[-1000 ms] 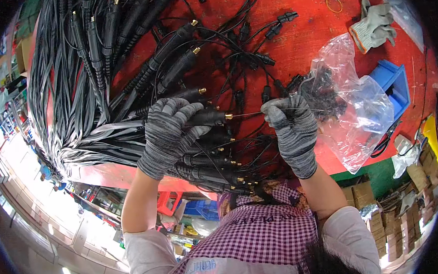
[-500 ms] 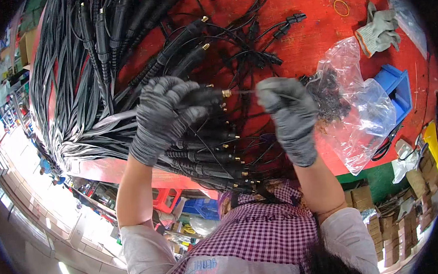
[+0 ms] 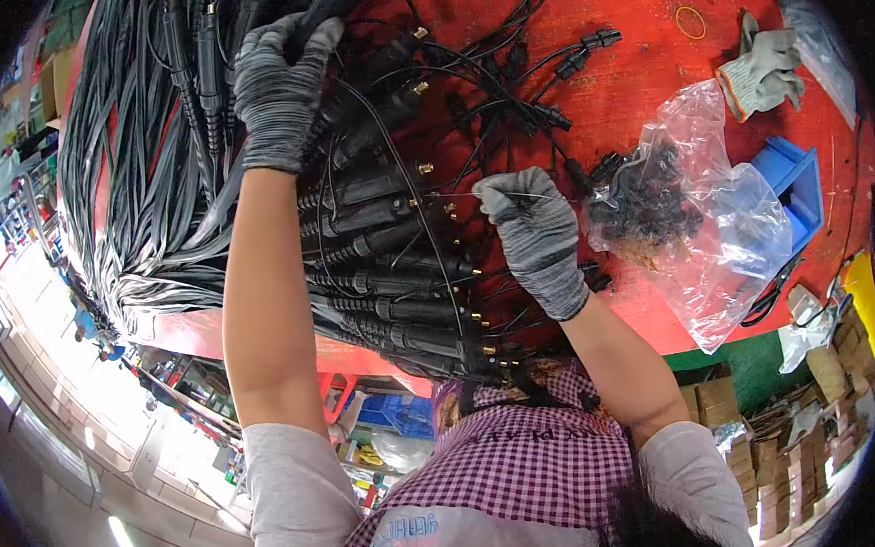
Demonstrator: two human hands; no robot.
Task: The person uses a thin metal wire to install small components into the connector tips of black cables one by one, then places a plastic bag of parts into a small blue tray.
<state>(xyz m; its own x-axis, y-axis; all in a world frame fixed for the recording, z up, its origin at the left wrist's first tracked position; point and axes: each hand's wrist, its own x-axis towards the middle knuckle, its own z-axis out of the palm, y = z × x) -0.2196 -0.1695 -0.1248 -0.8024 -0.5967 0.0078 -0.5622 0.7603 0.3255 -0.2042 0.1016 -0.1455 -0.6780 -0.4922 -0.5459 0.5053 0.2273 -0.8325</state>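
My left hand, in a grey striped glove, is closed around a black cable handle at the upper left of the table. Its arm reaches across the bundled cables. Near the middle, my right hand, gloved alike, pinches a thin metal rod that points left toward the brass-tipped handles. Below and left of the rod lies a row of black handles with brass ends. Thin black cables with connectors spread over the red surface above my right hand.
Grey-black cables fill the table's left side. On the right of the red table are a clear plastic bag with small black pieces, a blue bin, a light glove and a yellow ring. Cardboard lies below.
My left hand has let go of the handle in front of the rod and moved up to take hold of another. My right hand has shifted slightly left with the rod.
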